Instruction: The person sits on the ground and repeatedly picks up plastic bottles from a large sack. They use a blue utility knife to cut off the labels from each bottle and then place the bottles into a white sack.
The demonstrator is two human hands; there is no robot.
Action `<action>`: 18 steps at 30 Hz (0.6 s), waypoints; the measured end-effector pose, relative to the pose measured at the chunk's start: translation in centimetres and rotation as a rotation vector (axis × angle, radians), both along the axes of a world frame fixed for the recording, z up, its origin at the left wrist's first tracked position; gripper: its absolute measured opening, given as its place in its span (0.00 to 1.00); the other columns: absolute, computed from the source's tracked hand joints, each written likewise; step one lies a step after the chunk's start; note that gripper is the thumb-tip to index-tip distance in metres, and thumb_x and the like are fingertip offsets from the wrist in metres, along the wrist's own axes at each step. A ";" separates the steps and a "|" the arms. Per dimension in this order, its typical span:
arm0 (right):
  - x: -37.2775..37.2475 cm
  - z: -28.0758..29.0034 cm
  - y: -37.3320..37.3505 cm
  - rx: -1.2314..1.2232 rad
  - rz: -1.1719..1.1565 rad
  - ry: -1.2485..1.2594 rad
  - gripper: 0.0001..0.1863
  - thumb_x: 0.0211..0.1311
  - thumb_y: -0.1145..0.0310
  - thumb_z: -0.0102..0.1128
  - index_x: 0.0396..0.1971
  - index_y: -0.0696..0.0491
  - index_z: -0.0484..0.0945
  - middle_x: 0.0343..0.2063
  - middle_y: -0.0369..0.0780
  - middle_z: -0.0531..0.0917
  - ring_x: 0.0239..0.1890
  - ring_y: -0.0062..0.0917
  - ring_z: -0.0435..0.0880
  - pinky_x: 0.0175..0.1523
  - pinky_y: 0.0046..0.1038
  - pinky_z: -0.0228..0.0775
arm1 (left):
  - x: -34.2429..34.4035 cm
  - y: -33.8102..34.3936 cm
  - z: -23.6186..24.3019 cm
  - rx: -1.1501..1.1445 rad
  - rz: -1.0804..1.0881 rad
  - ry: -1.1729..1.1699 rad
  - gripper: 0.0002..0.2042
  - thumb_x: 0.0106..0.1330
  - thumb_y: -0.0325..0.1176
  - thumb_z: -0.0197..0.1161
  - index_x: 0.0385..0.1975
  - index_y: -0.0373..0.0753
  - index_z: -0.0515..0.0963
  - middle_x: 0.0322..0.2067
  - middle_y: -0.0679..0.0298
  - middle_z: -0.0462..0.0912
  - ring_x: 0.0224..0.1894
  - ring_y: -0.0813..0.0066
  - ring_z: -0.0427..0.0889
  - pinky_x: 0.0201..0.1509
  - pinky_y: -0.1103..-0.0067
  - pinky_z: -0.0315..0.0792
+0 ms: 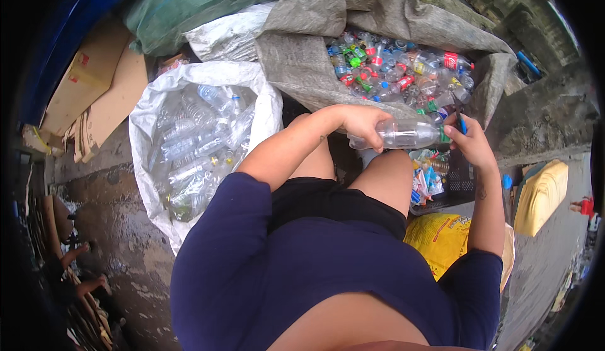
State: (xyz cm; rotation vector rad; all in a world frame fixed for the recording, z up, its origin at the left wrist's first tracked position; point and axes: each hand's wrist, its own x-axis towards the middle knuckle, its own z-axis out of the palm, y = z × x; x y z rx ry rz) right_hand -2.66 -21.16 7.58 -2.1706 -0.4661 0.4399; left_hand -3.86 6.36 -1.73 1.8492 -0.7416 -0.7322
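A clear plastic bottle (409, 134) lies sideways above my knees, its green-capped neck toward the right. My left hand (365, 124) is closed around its base end. At the neck, my right hand (472, 144) grips a small tool (462, 122) with a blue handle and a dark pointed end; whether it is a knife or scissors I cannot tell. The right fingers are beside the green cap and hide part of it. Just beyond both hands is a large grey sack (293, 64) holding many mixed bottles with coloured caps and labels (397, 67).
To my left stands an open white sack (142, 130) filled with clear bottles (195, 143). A black crate (457, 190) with wrappers and plastic scraps sits by my right knee, near a yellow bag (438, 240). Cardboard (85, 80) leans at far left; a yellow block-shaped bundle (541, 196) is at right.
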 end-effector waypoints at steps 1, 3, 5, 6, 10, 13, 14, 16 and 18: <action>0.0 -0.3 0.1 0.079 0.047 -0.063 0.18 0.60 0.57 0.57 0.36 0.58 0.75 0.22 0.34 0.79 0.23 0.14 0.77 0.25 0.16 0.67 | 0.3 0.3 -1.4 -0.019 0.013 -0.055 0.29 0.42 0.34 0.69 0.48 0.36 0.70 0.33 0.61 0.81 0.36 0.75 0.78 0.42 0.77 0.71; 0.7 0.2 0.4 -0.056 -0.076 0.200 0.14 0.57 0.63 0.59 0.36 0.58 0.75 0.26 0.35 0.79 0.25 0.13 0.76 0.25 0.15 0.66 | -0.1 0.8 -1.2 -0.031 0.036 0.011 0.28 0.41 0.34 0.70 0.46 0.35 0.71 0.33 0.62 0.81 0.37 0.75 0.78 0.42 0.78 0.70; 1.1 -0.5 0.9 -0.076 -0.054 0.236 0.14 0.53 0.67 0.62 0.37 0.58 0.75 0.28 0.35 0.78 0.26 0.12 0.75 0.26 0.15 0.66 | -0.2 1.3 -1.5 0.048 0.060 -0.130 0.27 0.42 0.34 0.70 0.46 0.35 0.71 0.33 0.61 0.81 0.34 0.76 0.78 0.39 0.79 0.71; 1.0 -0.5 1.0 -0.088 -0.063 0.253 0.14 0.52 0.69 0.63 0.38 0.58 0.74 0.29 0.34 0.77 0.26 0.12 0.74 0.27 0.15 0.65 | -0.2 1.4 -1.8 -0.012 0.035 -0.025 0.28 0.43 0.34 0.70 0.46 0.35 0.70 0.32 0.61 0.80 0.33 0.75 0.79 0.38 0.78 0.71; 0.0 0.7 1.2 0.033 0.198 -0.143 0.16 0.46 0.79 0.61 0.38 0.58 0.74 0.32 0.33 0.76 0.28 0.13 0.73 0.34 0.18 0.66 | -0.4 1.8 -3.1 -0.281 -0.140 0.538 0.30 0.45 0.32 0.68 0.51 0.34 0.67 0.31 0.58 0.79 0.31 0.73 0.80 0.35 0.77 0.74; -0.7 1.5 1.8 0.040 0.320 -0.183 0.18 0.38 0.87 0.58 0.34 0.57 0.75 0.37 0.36 0.77 0.38 0.18 0.74 0.39 0.21 0.66 | -0.6 1.6 -4.4 -0.436 -0.347 0.889 0.33 0.46 0.31 0.66 0.54 0.31 0.62 0.30 0.57 0.78 0.29 0.71 0.81 0.34 0.76 0.77; -1.1 1.6 1.7 0.069 0.301 -0.171 0.18 0.36 0.87 0.57 0.33 0.56 0.75 0.37 0.37 0.77 0.39 0.19 0.74 0.38 0.20 0.66 | -0.7 1.3 -4.7 -0.473 -0.393 0.956 0.34 0.45 0.31 0.67 0.54 0.29 0.61 0.30 0.56 0.78 0.29 0.71 0.81 0.35 0.77 0.78; -2.0 1.0 1.0 0.157 0.237 -0.117 0.18 0.36 0.88 0.55 0.31 0.55 0.76 0.39 0.37 0.76 0.39 0.20 0.74 0.36 0.19 0.65 | -0.7 0.7 -5.3 -0.503 -0.427 0.982 0.35 0.43 0.31 0.67 0.54 0.29 0.61 0.30 0.55 0.78 0.30 0.70 0.81 0.36 0.77 0.78; -2.8 0.8 0.4 0.172 0.200 -0.137 0.17 0.36 0.88 0.55 0.31 0.55 0.77 0.38 0.37 0.77 0.39 0.20 0.74 0.37 0.20 0.65 | -0.3 0.1 -5.5 -0.500 -0.463 0.954 0.34 0.43 0.31 0.67 0.54 0.30 0.62 0.30 0.55 0.78 0.30 0.70 0.81 0.36 0.76 0.78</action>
